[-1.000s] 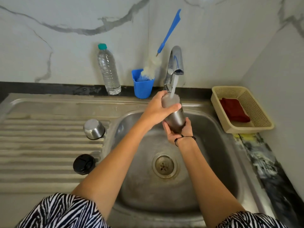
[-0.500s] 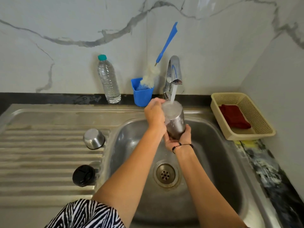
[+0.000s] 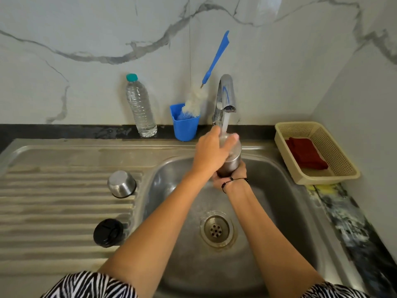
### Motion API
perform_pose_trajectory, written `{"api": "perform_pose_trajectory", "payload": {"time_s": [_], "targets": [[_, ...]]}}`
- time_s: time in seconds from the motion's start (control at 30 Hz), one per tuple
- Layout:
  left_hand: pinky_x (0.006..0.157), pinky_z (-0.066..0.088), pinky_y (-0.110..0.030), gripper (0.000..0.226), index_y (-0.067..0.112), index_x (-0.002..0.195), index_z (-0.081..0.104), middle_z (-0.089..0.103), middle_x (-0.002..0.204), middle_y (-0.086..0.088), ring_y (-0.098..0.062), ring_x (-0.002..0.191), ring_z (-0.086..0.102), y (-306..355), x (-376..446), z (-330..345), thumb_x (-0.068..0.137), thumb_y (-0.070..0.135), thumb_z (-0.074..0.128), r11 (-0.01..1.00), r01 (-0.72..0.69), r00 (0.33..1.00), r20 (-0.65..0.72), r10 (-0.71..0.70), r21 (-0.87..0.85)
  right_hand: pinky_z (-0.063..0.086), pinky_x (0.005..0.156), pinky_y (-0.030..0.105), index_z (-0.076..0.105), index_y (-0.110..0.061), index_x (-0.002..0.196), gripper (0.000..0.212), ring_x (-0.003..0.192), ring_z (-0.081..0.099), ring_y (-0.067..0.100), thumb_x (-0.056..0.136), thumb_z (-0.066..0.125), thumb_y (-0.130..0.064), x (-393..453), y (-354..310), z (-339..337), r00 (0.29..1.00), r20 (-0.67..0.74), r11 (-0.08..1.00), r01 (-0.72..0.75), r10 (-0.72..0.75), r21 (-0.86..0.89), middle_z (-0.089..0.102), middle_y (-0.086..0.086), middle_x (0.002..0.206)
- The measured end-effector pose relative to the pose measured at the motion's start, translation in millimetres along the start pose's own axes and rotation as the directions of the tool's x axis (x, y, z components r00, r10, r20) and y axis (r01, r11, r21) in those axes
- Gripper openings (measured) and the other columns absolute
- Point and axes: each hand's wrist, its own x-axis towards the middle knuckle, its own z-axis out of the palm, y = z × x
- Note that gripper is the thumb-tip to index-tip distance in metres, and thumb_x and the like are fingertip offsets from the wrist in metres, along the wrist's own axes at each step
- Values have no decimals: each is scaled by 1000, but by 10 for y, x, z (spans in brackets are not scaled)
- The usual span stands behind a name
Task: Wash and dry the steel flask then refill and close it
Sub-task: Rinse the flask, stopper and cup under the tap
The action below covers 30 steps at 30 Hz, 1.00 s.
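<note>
Both hands grip the steel flask [image 3: 231, 162]: left hand [image 3: 211, 150] wraps its top, right hand [image 3: 232, 176] apparently cups its base.

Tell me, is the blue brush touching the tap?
Apart. The head view shows the brush standing in the blue cup, leaning toward the tap, with a strip of wall visible between them.

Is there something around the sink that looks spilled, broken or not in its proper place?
Nothing stands out. The flask is held under the running tap by both hands; its steel cup and black lid lie on the draining board, and the brush leans in its blue holder.
</note>
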Motion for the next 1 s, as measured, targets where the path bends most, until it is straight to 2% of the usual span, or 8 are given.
{"api": "perform_pose_trajectory", "payload": {"time_s": [0.13, 0.23, 0.47, 0.6, 0.7, 0.8, 0.9, 1.0], "targets": [[64, 38, -32, 35, 4, 71, 56, 50, 62, -1, -13, 63, 46, -66, 105, -15, 100, 21, 46, 932, 216, 959, -115, -258, -291, 55, 72, 40, 59, -6, 94, 47, 76, 61, 31, 85, 53, -52, 47, 66, -4, 999, -48, 1000, -17, 17, -1, 61, 16, 88], [79, 51, -36, 18, 12, 82, 63, 69, 94, -10, -20, 88, 61, -94, -53, 39, 93, 24, 56, 725, 221, 957, 2, -291, -652, 55, 53, 33, 57, -7, 95, 48, 72, 59, 29, 86, 49, -53, 81, 2, 43, 999, -8, 999, -41, 41, -11, 61, 15, 84], [71, 48, -22, 13, 23, 96, 59, 60, 100, 2, -16, 96, 57, -164, -135, 121, 87, 14, 65, 682, 239, 937, -19, -348, -692, 54, 67, 37, 56, -11, 114, 46, 91, 62, 29, 88, 47, -48, 166, -29, 38, 1000, 7, 955, -24, 28, -295, 65, 14, 102], [62, 45, -19, 10, 18, 83, 58, 56, 86, 3, -11, 82, 54, -65, -17, 94, 92, 14, 58, 628, 270, 899, -42, -435, -730, 49, 90, 41, 58, -13, 113, 60, 92, 62, 24, 94, 24, -58, 127, -33, -87, 979, 109, 680, 198, -172, -706, 65, 10, 101], [66, 46, -32, 20, 14, 78, 58, 55, 79, -6, -22, 76, 52, -15, 136, 31, 96, 21, 54, 508, 333, 858, 31, -513, -794, 33, 109, 41, 50, -24, 129, 77, 123, 47, 19, 84, 10, -71, 42, -36, -154, 852, 315, 282, 451, -417, -847, 55, 2, 130], [77, 51, -38, 26, 9, 95, 64, 67, 88, -10, -25, 81, 63, 91, 280, -29, 99, 27, 47, 386, 485, 799, 218, -561, -784, 43, 83, 26, 57, -16, 106, 56, 97, 56, 15, 96, 16, -52, -74, -73, -180, 639, 534, 36, 659, -553, -751, 62, 0, 101], [83, 52, -39, 28, 10, 93, 65, 70, 95, -12, -28, 87, 66, 166, 334, 2, 99, 29, 45, 359, 528, 766, 250, -592, -770, 39, 66, 31, 49, -15, 78, 42, 68, 50, 13, 100, 21, -38, -177, -50, -111, 469, 540, -94, 688, -699, -720, 53, -2, 70], [83, 48, -37, 17, 17, 83, 58, 61, 86, -6, -23, 87, 59, 166, 233, 86, 94, 27, 51, 510, 405, 854, 116, -507, -759, 40, 67, 39, 42, -20, 60, 47, 62, 47, 19, 101, 24, -35, -170, -31, 38, 452, 432, -8, 683, -781, -730, 48, -2, 59]]}}
